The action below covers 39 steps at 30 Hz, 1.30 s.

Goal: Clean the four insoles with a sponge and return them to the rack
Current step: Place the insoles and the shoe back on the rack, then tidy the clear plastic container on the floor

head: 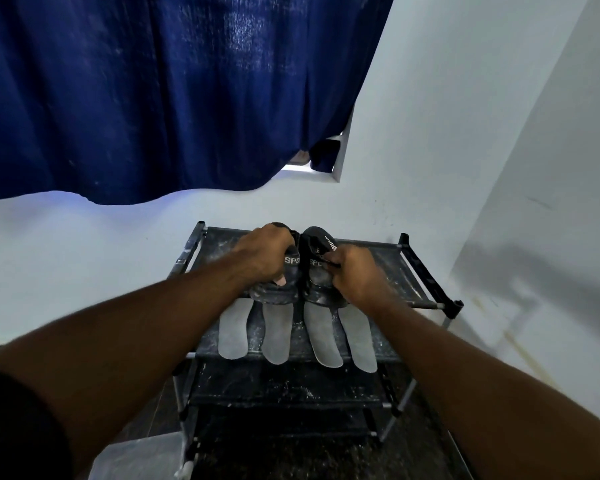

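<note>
We see a dim indoor scene with a cool bluish cast. Daylight leaks in beneath the dark blue curtain (174, 98), leaving a pale glow along its lower edge. A soft grey shadow falls across the white wall (551, 271) on the right. Wide-angle distortion bends the frame's edges, and the nearest forearms look slightly blurred.

Home corner (curtain (153, 98), shoe rack (426, 285)).

Four pale grey insoles (293, 332) lie flat side by side on the top shelf of the dusty black rack (426, 292), ends overhanging its near edge.
</note>
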Each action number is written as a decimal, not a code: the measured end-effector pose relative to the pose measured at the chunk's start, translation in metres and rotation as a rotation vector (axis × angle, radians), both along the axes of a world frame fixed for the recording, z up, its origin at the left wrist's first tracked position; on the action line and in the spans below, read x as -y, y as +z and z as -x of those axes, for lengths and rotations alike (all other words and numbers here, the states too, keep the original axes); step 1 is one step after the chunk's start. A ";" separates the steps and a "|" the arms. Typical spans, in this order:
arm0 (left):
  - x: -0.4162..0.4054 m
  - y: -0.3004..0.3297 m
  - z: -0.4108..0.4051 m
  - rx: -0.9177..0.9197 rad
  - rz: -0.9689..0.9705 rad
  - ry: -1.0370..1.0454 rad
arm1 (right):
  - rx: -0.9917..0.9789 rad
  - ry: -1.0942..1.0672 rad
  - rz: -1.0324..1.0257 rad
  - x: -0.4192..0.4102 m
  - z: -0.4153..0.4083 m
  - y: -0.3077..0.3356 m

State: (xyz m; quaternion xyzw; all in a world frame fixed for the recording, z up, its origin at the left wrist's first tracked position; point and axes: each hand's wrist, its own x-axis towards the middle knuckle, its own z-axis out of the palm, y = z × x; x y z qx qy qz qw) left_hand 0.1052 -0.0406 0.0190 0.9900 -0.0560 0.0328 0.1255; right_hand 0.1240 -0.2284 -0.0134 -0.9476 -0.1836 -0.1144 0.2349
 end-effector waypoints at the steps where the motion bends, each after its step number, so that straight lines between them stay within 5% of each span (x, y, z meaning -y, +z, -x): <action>1: 0.000 0.000 -0.002 0.024 0.000 0.003 | 0.053 -0.007 0.037 0.001 0.002 -0.001; 12: 0.013 -0.015 -0.022 0.120 0.046 0.017 | 0.266 0.001 0.083 0.004 -0.022 -0.013; 19: 0.015 -0.010 -0.022 0.077 0.069 -0.034 | 0.163 -0.010 -0.056 0.005 -0.017 -0.026; 26: 0.009 0.012 -0.008 0.133 0.140 -0.010 | 0.045 -0.039 0.062 0.002 -0.011 0.008; 30: -0.004 0.018 0.015 0.176 0.101 -0.061 | 0.212 0.005 0.290 0.000 0.009 0.034; 39: -0.072 -0.036 0.136 0.170 0.188 -0.005 | 0.146 0.223 0.052 -0.083 0.074 0.015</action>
